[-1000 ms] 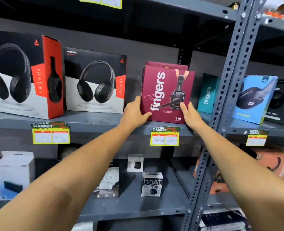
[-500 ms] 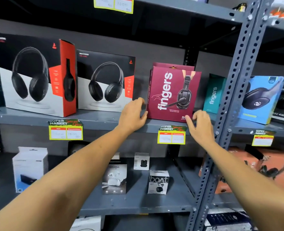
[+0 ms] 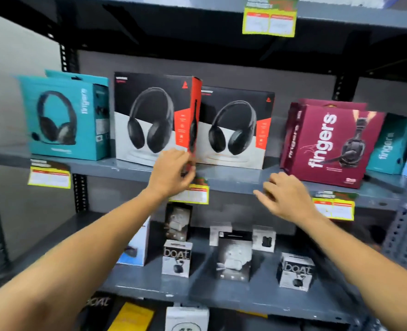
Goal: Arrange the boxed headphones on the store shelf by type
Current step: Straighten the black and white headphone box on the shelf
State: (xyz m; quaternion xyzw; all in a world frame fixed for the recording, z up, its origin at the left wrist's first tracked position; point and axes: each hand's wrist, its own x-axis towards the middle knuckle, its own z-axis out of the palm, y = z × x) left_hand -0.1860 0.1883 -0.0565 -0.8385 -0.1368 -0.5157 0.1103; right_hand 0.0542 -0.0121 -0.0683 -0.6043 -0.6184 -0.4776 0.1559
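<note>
On the middle shelf (image 3: pixel 233 180) stand, from left to right, a teal fingers box (image 3: pixel 64 118), two black, white and red headphone boxes (image 3: pixel 150 118) (image 3: pixel 235 130), a maroon fingers box (image 3: pixel 329 144) with another behind it, and a teal fingers box (image 3: pixel 391 146) at the far right. My left hand (image 3: pixel 171 173) is at the lower right corner of the left black-and-red box, fingers curled around its red side. My right hand (image 3: pixel 286 194) hovers in front of the shelf edge, left of the maroon box, fingers apart and holding nothing.
Yellow price tags (image 3: pixel 333 207) hang on the shelf edges. The shelf below holds several small earbud boxes, among them two boat boxes (image 3: pixel 176 261) (image 3: pixel 295 273). A perforated grey upright (image 3: pixel 405 218) stands at the right. More boxes lie at the bottom.
Both hands have let go of the maroon fingers box and moved left. The left hand has reached the left black-and-red box. My view has swung left, showing the teal box on the left.
</note>
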